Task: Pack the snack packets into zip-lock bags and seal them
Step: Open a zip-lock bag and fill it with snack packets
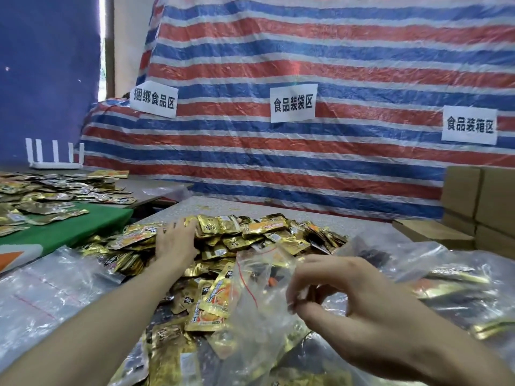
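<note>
A heap of gold snack packets covers the middle of the grey table. My left hand reaches into the heap's left side, fingers curling over several packets. My right hand pinches the rim of a clear zip-lock bag with a red seal line, held up near me. Gold and orange packets lie under and beside the bag.
Empty clear zip-lock bags lie at the left, filled ones at the right. Cardboard boxes stand at the far right. A green table with more packets sits at the left. A striped tarp with paper signs hangs behind.
</note>
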`<act>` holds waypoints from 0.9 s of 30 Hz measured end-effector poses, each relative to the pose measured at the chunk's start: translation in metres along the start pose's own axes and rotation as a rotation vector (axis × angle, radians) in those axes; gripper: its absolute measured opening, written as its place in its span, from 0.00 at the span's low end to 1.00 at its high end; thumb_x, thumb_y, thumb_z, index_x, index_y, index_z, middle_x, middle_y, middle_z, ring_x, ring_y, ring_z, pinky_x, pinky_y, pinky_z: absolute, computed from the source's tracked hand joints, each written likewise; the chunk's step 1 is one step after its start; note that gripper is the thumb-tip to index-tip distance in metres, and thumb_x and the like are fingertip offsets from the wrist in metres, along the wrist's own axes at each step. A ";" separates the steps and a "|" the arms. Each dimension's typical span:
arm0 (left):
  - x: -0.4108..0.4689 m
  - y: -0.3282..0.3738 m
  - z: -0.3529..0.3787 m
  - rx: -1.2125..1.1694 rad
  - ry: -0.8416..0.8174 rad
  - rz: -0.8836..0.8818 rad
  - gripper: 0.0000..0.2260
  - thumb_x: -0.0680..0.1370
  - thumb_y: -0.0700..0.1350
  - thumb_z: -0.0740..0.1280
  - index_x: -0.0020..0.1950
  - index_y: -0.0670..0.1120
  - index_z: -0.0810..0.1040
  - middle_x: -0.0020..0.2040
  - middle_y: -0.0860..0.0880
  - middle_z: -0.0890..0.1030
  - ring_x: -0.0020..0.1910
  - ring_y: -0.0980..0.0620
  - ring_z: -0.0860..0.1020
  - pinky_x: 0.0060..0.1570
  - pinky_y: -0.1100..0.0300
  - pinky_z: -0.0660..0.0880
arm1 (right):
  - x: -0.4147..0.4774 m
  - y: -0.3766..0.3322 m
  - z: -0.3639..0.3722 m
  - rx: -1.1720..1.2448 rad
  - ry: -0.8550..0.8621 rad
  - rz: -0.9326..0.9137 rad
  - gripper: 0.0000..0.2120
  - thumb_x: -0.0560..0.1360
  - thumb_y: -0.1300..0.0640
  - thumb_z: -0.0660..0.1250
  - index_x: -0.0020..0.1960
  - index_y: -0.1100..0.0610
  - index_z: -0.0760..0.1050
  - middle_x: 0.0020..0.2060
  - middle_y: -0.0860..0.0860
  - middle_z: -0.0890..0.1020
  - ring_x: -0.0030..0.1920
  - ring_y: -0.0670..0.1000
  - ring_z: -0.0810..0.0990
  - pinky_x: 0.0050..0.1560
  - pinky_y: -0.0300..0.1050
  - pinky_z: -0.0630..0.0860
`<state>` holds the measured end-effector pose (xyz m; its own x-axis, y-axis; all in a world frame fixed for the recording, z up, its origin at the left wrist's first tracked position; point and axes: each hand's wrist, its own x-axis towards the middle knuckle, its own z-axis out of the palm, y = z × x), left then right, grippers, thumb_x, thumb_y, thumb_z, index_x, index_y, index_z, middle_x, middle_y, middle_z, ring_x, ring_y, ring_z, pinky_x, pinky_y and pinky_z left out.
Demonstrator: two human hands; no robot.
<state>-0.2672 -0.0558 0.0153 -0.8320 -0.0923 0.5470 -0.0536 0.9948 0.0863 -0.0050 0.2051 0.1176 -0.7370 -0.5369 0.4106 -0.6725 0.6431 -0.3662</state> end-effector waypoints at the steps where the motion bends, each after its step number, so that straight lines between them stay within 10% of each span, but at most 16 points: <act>1: 0.005 0.002 0.007 0.023 0.011 0.024 0.31 0.76 0.45 0.71 0.76 0.56 0.62 0.74 0.48 0.69 0.71 0.45 0.68 0.69 0.47 0.66 | 0.001 0.000 -0.001 0.009 -0.003 0.000 0.07 0.74 0.58 0.67 0.40 0.50 0.80 0.40 0.43 0.81 0.45 0.46 0.80 0.44 0.39 0.77; 9: 0.016 0.006 0.027 -0.008 0.229 0.114 0.17 0.80 0.42 0.65 0.67 0.57 0.78 0.68 0.49 0.77 0.65 0.46 0.75 0.62 0.47 0.72 | 0.006 -0.004 -0.003 0.040 -0.029 -0.037 0.05 0.73 0.59 0.68 0.41 0.51 0.81 0.40 0.47 0.81 0.44 0.48 0.81 0.45 0.46 0.78; 17: -0.019 0.046 -0.023 -0.946 0.371 -0.318 0.09 0.83 0.46 0.62 0.57 0.49 0.81 0.48 0.49 0.84 0.41 0.52 0.77 0.33 0.62 0.68 | 0.007 -0.010 0.004 0.003 -0.063 -0.001 0.06 0.74 0.59 0.68 0.41 0.51 0.81 0.41 0.44 0.81 0.46 0.47 0.80 0.46 0.44 0.78; 27: -0.068 0.033 -0.192 -1.259 0.317 -0.091 0.09 0.82 0.45 0.62 0.46 0.48 0.80 0.44 0.49 0.80 0.47 0.49 0.79 0.44 0.48 0.82 | 0.006 -0.015 0.010 -0.089 -0.079 0.077 0.06 0.74 0.57 0.68 0.40 0.50 0.81 0.41 0.42 0.82 0.46 0.45 0.81 0.46 0.42 0.77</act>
<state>-0.1068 -0.0252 0.1409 -0.6775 -0.3352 0.6547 0.5931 0.2774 0.7558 0.0001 0.1873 0.1171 -0.7918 -0.5229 0.3156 -0.6074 0.7284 -0.3169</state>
